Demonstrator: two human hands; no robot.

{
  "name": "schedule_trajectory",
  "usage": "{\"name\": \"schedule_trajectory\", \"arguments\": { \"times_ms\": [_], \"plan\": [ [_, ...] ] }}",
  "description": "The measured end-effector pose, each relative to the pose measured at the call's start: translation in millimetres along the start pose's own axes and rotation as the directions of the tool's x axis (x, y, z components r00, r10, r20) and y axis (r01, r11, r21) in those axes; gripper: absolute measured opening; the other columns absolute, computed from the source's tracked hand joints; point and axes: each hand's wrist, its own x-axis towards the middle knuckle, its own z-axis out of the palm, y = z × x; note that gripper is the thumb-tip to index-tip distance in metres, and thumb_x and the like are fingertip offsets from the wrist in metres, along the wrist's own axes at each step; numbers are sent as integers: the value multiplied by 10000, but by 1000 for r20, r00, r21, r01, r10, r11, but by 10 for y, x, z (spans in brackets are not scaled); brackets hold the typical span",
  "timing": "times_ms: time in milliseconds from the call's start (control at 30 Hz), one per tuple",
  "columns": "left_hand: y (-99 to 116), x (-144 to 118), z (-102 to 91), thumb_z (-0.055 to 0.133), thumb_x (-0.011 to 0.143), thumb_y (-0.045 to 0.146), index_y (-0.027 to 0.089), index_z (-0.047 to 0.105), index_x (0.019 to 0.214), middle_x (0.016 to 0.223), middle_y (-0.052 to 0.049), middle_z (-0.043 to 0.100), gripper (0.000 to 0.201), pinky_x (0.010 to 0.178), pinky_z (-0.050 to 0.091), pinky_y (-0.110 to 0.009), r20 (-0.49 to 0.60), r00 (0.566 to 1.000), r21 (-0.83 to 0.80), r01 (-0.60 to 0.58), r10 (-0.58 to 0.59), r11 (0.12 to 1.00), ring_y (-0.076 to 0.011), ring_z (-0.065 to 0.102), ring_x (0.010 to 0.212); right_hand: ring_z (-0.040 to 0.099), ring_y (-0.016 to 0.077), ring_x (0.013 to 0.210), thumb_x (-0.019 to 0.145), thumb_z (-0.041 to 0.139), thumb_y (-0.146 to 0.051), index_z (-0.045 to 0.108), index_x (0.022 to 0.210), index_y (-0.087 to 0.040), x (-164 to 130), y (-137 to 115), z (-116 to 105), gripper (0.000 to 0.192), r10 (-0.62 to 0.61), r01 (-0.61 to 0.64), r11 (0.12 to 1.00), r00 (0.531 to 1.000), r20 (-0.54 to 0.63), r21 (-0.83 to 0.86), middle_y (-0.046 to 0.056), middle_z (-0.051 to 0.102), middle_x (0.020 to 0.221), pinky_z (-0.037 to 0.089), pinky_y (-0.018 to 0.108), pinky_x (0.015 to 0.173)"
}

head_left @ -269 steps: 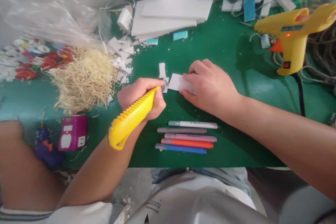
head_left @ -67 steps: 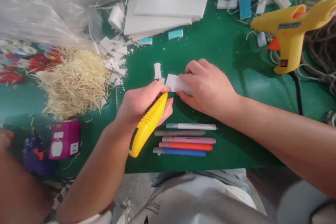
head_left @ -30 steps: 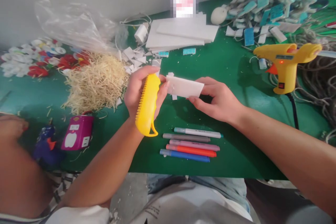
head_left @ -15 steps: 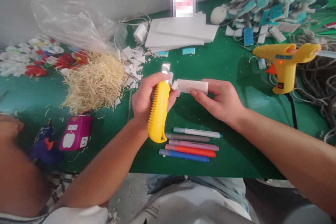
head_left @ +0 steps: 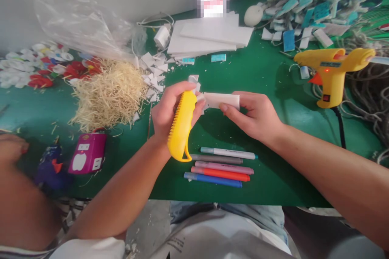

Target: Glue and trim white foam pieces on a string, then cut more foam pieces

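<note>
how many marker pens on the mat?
5, lying side by side below the hands: white pen farthest from the person, then grey pen with its left end behind the yellow knife, pink pen, orange pen, blue pen nearest.

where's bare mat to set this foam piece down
Bare green mat lies between the foam sheets, glue gun and right hand. Another patch: between markers and purple box. Crowded: straw pile, far-right tag heap.
</note>
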Motion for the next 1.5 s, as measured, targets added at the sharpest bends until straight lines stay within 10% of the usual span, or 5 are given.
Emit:
{"name": "schedule_trajectory", "arguments": {
  "times_ms": [733, 1033, 1500],
  "plan": [
    [177, 47, 65, 835, 887, 428, 273, 690, 998, 740, 46, 695, 239, 524, 589, -267, -19, 951, -210, 297, -308, 931, -106, 638, 536, 403, 91, 502, 900, 569, -472, 554, 563, -201, -1, -173, 61, 432, 253, -245, 967, 959, -129, 76, -4, 533, 532, 286, 274, 478],
    [117, -9, 63, 815, 876, 227, 261, 692, 1057, 895, 16, 755, 222, 623, 610, -284, -110, 994, 1, 19, -18, 1000, -128, 705, 671, 425, 113, 504, 849, 571, -470, 546, 555, -219, 57, -76, 21, 387, 324, -336, 942, 896, -304, 14, 5, 528, 527, 281, 290, 483],
    [-275, 136, -28, 845, 838, 506, 296, 707, 950, 791, 33, 718, 275, 628, 571, -294, -81, 993, 110, 91, -83, 990, -153, 673, 671, 576, 145, 581, 876, 679, -578, 659, 642, -202, 34, -57, -11, 443, 372, -334, 904, 922, -106, 268, 28, 658, 621, 432, 277, 536]
  ]
}}
